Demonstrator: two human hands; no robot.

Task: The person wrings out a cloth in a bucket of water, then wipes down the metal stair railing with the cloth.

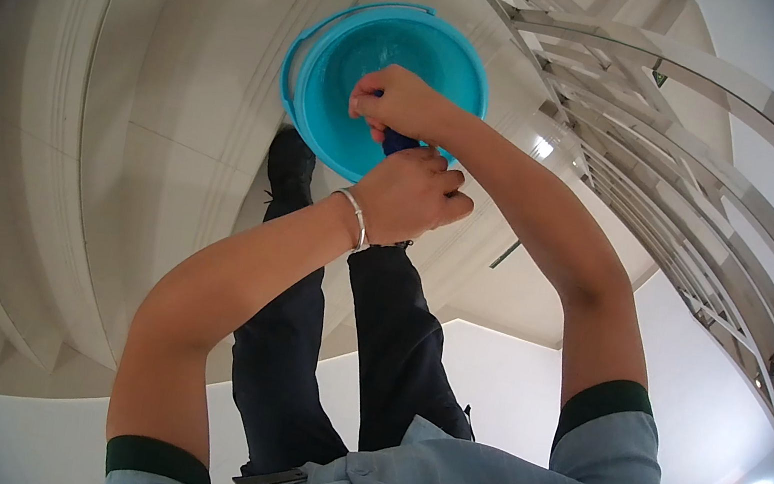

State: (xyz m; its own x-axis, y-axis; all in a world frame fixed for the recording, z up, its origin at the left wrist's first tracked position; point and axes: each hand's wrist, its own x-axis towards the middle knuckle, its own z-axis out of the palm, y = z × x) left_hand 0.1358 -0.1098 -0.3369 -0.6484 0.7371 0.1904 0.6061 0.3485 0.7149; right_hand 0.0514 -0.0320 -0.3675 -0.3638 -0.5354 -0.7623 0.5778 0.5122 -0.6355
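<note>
A turquoise bucket (452, 55) stands on the floor in front of my feet, its handle folded down along the left side of the rim. Over its opening, my right hand (398, 105) is closed with the fingers curled. Just below it in view, my left hand (410, 193), with a silver bangle at the wrist, is closed near the bucket's front rim. Between the two hands shows a small part of a dark blue cloth (399, 143), bunched up and gripped from both sides. The rest of the cloth is hidden by my fingers. A few pale glints show inside the bucket.
Beige stair steps (31, 186) curve along the left. A metal railing (681, 177) runs down the right side, with more stairs behind it. My dark shoe (291, 166) is close to the bucket's lower left. A white wall (684, 411) lies at the lower right.
</note>
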